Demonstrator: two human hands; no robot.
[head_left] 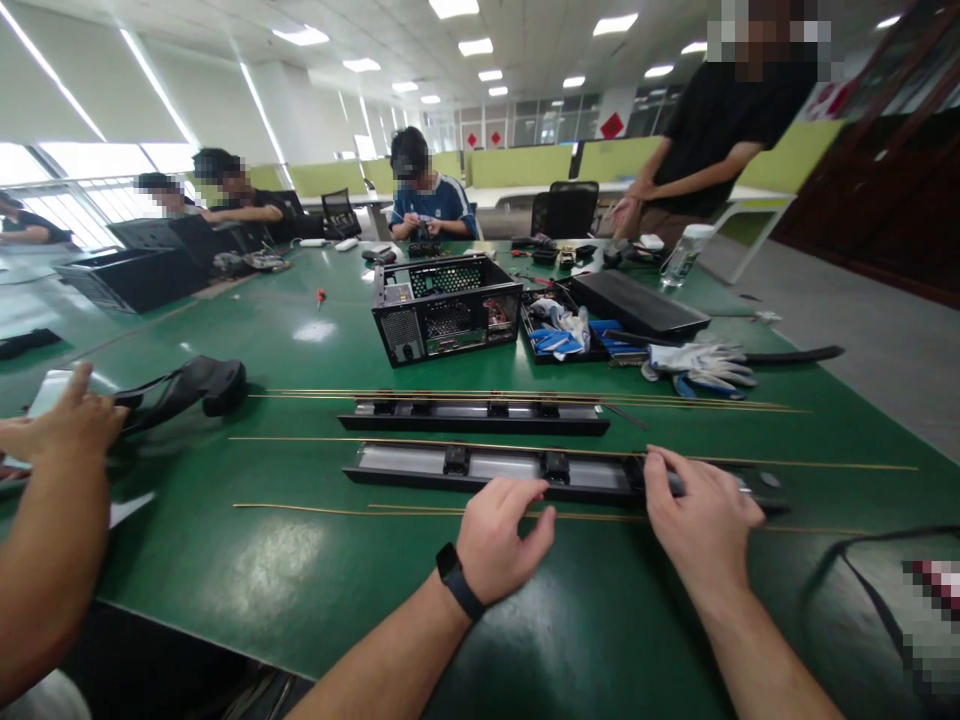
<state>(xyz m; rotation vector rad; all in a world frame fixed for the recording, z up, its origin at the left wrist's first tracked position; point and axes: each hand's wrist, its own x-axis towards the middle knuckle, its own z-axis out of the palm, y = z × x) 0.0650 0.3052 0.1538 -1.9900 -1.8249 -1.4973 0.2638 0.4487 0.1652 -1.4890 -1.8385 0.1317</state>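
Observation:
My left hand, with a black watch on the wrist, hovers at the front edge of the nearer long black rail. Its fingers are bent, the thumb stands apart, and nothing shows between them. At the right end of that rail, my right hand has curled fingers over a black block; what they grip is partly hidden. Black blocks sit along the rail's pale channel. A thin brass rod runs along its back edge, and more thin rods lie in front. Behind is a second black rail with rods along it.
An open black computer case stands behind the rails. Right of it are a black tray with work gloves, another glove and a clear bottle. Another person's hand is at left, near a black strap. Other people are around the green table.

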